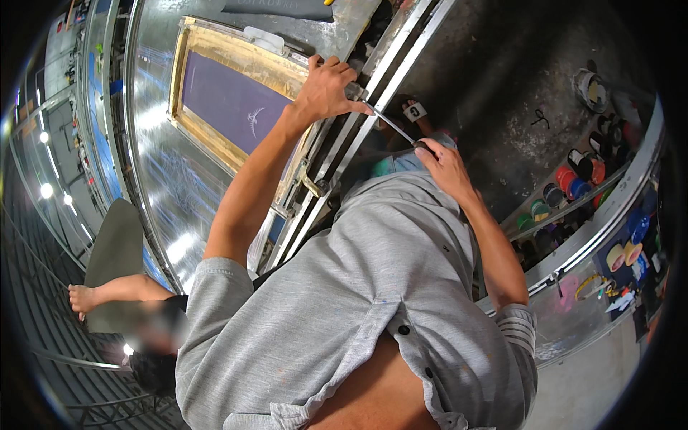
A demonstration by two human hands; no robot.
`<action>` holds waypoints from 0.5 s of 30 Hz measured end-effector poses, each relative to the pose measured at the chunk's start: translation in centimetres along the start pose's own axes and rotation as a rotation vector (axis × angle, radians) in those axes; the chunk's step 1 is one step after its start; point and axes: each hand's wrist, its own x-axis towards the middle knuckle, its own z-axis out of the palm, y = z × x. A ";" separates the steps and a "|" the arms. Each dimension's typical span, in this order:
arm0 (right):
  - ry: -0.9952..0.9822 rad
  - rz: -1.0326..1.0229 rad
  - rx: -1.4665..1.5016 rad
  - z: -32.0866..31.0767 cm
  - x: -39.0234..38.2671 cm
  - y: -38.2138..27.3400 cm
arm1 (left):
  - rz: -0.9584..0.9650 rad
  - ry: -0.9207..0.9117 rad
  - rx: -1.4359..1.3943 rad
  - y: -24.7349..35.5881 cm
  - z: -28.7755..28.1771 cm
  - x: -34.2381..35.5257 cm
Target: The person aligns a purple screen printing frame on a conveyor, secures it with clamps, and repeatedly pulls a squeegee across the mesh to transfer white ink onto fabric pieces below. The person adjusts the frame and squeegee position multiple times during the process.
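My right hand (pixel 448 170) is closed on the dark handle of a screwdriver (pixel 398 131), close to my waist. Its thin metal shaft slants up and left, and the tip reaches the metal rail beside my left hand (pixel 328 87). The fingers of that left hand curl over a small metal fitting (pixel 355 92), thumb stretched along the near side; its palm side is hidden. Just left of it lies a screen-printing frame (pixel 188 64), stained yellow-brown, with purple mesh (pixel 229 97) bearing a small white design. A brass-coloured clamp lever (pixel 309 180) sits lower on the rail.
The frame rests on a shiny metal table (pixel 154 100). Long metal rails (pixel 390 75) run between table and floor. At the right, several coloured tubs (pixel 566 179) and a bucket (pixel 591 91) stand low down. Another person's arm (pixel 125 288) shows at lower left.
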 end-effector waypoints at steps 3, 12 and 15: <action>0.025 -0.027 -0.035 0.1 0.2 0.2 | 0.011 0.006 0.002 -0.1 0.0 -0.1; 0.132 -0.159 -0.015 1.5 0.0 1.3 | 0.014 -0.024 -0.025 0.1 -0.5 0.0; 0.138 -0.133 -0.035 1.5 -0.1 1.0 | 0.013 -0.029 -0.019 0.1 -0.5 0.0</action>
